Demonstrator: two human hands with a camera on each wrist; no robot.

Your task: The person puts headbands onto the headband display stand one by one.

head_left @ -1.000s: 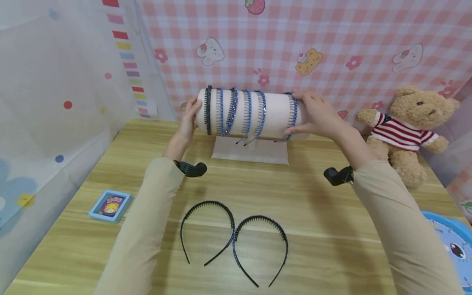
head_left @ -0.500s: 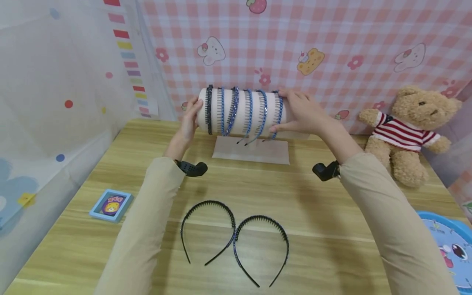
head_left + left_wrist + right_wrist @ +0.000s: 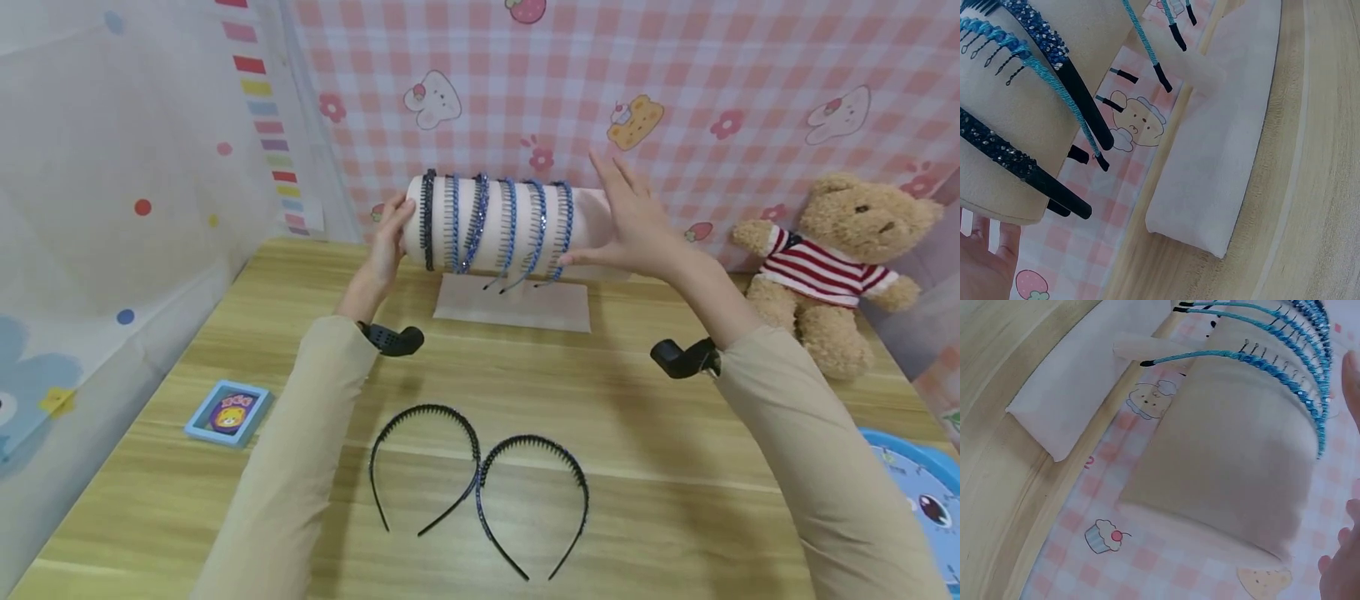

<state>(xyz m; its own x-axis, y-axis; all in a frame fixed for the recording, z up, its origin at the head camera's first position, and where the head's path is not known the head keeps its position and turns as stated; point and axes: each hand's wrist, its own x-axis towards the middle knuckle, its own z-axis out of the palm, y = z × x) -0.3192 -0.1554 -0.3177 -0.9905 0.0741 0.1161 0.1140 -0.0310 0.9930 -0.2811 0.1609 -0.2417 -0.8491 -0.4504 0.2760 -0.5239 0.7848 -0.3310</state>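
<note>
A pale cylindrical headband stand point(image 3: 588, 225) lies across its flat base point(image 3: 510, 304) at the back of the table. Several black and blue beaded headbands encircle it. My left hand point(image 3: 385, 242) holds the stand's left end; part of its fingers is hidden behind that end in the left wrist view. Spread wide, the fingers of my right hand point(image 3: 637, 221) are off the stand, above its right part. The right thumb is close to the lower side of the rightmost blue headband point(image 3: 565, 221); whether it touches cannot be told. Right of that headband the roll's surface point(image 3: 1229, 444) is bare.
Two dark headbands, a left one point(image 3: 427, 407) and a right one point(image 3: 534, 438), lie touching on the table nearer me. A small blue frame point(image 3: 228, 413) lies left, a teddy bear point(image 3: 825, 275) sits right, and a blue clock point(image 3: 922, 483) stands at the right edge.
The rightmost headband has slid left along the stand, close to the others. My right hand moved left with it, then let go, spread its fingers and drew slightly right. My left hand stayed.
</note>
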